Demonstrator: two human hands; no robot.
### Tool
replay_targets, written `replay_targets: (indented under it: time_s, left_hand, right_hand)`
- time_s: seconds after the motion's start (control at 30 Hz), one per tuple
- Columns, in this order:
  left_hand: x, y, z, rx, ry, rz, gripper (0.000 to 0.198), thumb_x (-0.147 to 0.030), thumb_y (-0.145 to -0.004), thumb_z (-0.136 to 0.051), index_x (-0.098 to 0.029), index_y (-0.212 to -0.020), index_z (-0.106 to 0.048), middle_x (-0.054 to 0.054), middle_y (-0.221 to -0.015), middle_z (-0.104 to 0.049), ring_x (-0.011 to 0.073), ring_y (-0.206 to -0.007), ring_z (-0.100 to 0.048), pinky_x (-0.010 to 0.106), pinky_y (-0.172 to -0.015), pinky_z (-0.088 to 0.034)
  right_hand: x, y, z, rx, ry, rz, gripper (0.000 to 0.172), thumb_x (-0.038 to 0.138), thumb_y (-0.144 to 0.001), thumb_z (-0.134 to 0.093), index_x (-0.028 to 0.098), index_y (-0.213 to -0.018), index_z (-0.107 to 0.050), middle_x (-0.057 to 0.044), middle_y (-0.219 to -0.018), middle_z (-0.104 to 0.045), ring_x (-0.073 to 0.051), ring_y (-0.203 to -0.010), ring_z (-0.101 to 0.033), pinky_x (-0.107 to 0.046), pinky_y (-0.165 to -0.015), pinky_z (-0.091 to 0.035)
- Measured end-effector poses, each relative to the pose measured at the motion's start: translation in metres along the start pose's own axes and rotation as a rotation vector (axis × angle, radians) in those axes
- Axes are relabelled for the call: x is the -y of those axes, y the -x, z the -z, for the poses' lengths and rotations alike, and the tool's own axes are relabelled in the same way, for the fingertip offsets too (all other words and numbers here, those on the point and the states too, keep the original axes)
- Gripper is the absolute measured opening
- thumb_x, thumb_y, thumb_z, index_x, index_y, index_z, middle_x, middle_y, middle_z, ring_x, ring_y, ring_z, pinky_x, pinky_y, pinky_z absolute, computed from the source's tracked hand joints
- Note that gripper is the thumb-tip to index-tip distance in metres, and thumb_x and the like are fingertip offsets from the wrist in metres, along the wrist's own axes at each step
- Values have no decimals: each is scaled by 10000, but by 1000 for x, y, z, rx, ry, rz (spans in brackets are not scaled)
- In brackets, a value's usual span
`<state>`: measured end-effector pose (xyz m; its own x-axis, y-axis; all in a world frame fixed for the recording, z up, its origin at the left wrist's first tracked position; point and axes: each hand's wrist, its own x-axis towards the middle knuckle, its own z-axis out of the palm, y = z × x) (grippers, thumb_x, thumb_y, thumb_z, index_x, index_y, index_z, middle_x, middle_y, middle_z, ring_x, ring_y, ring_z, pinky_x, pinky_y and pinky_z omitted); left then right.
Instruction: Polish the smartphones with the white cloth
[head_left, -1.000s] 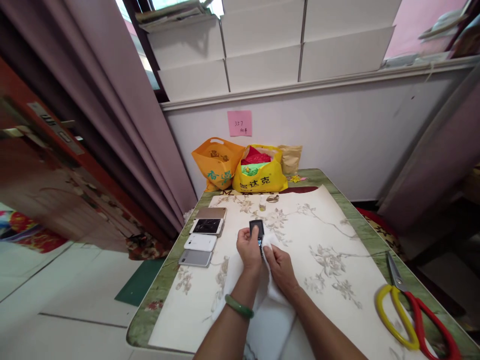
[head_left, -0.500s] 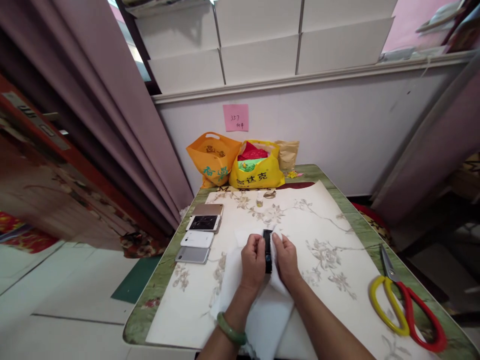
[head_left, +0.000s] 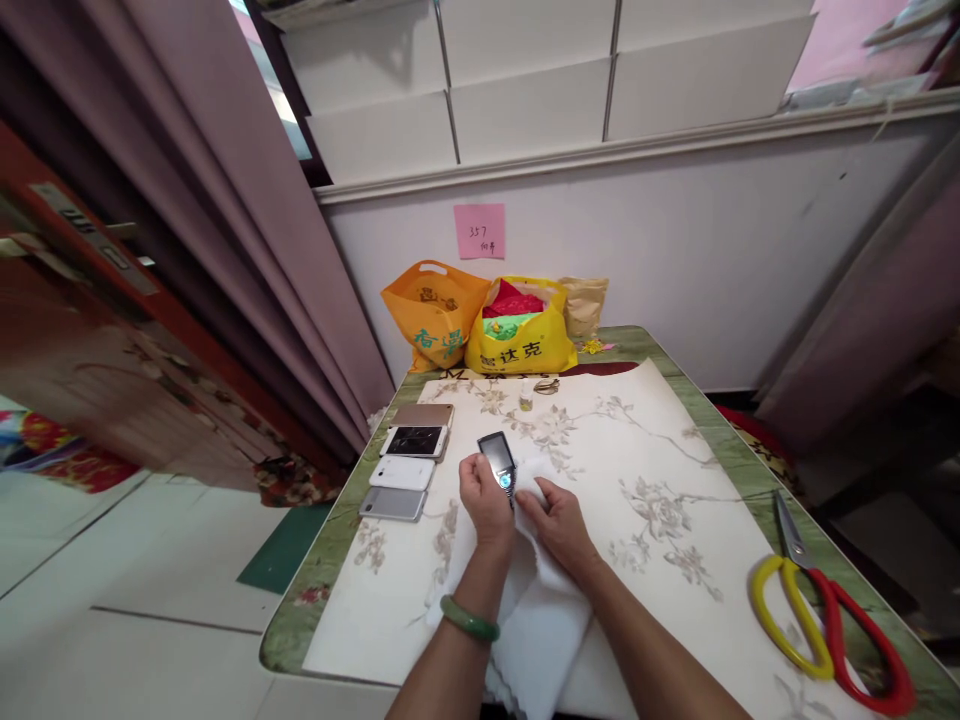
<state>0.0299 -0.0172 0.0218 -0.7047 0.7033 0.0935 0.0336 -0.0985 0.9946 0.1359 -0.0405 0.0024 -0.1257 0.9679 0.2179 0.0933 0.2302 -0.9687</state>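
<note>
A dark keypad phone (head_left: 495, 456) is held in my left hand (head_left: 487, 500), its screen end pointing up and away from me. My right hand (head_left: 555, 520) pinches a white cloth (head_left: 541, 625) at the phone's right side. The cloth hangs down between my forearms, over the table's near edge. A green bangle circles my left wrist. Left of my hands, several smartphones lie in a column, among them a white one (head_left: 402, 472) and a silver one (head_left: 393, 503).
Large scissors (head_left: 796, 550) with yellow and red handles lie at the table's right. An orange bag (head_left: 435, 315), a yellow bag (head_left: 523, 345) and a brown paper bag (head_left: 583, 305) stand at the back. A small bottle (head_left: 526, 398) is in front of them.
The phone has moved up and left in my left hand and now tilts leftward, with more of its screen showing. My right hand and the cloth edge are now lower on its side.
</note>
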Motion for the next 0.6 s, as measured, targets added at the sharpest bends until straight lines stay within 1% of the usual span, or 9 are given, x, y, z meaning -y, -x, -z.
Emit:
replay_targets:
  time_s: [0.1, 0.23, 0.3, 0.37, 0.47, 0.53, 0.6]
  left_hand:
    - [-1, 4, 1, 80, 49, 12, 211, -392, -853, -502, -188, -800, -517, -42, -655, -468, 100, -570, -418, 217, -540, -364]
    - [-7, 10, 8, 264, 164, 71, 240, -418, -831, -568, -192, -801, -491, -76, -558, -419, 79, -488, -385, 198, -493, -328]
    - [-11, 12, 12, 352, 190, 89, 251, -406, -816, -598, -190, -781, -474, -85, -522, -413, 72, -473, -392, 194, -507, -338]
    - [-13, 13, 17, 431, 191, 96, 252, -387, -803, -616, -185, -763, -470, -80, -519, -443, 69, -481, -420, 191, -531, -354]
    - [-16, 13, 24, 557, 158, 122, 230, -371, -790, -627, -177, -776, -504, -63, -517, -505, 77, -493, -470, 196, -553, -383]
    - [-18, 12, 30, 685, 124, 171, 218, -360, -772, -638, -170, -827, -544, -42, -540, -561, 91, -495, -506, 214, -556, -413]
    - [-22, 9, 36, 821, 71, 228, 244, -332, -725, -675, -158, -863, -573, -5, -618, -625, 104, -497, -538, 231, -538, -438]
  right_hand:
    - [-1, -2, 2, -45, -37, -34, 296, 424, -826, -582, 171, -676, -552, 51, -589, -447, -104, -572, -379, -217, -554, -341]
    - [-6, -6, 5, -214, -186, -134, 325, 478, -826, -569, 159, -771, -600, 12, -696, -576, -144, -677, -487, -247, -669, -414]
    - [-8, -8, 6, -288, -281, -202, 357, 512, -822, -566, 159, -793, -605, 3, -710, -599, -155, -687, -506, -261, -683, -431]
    - [-8, -9, 8, -339, -348, -247, 384, 544, -816, -563, 163, -786, -599, 3, -697, -600, -157, -675, -511, -268, -678, -440]
    - [-6, -10, 10, -402, -365, -259, 405, 572, -806, -560, 172, -746, -577, 4, -676, -590, -158, -670, -516, -272, -680, -447]
    - [-4, -10, 12, -438, -371, -272, 411, 585, -793, -570, 181, -721, -556, 11, -657, -576, -153, -647, -508, -270, -659, -446]
    - [-4, -11, 13, -455, -399, -310, 420, 602, -775, -582, 190, -706, -538, 23, -628, -556, -143, -604, -488, -267, -615, -439]
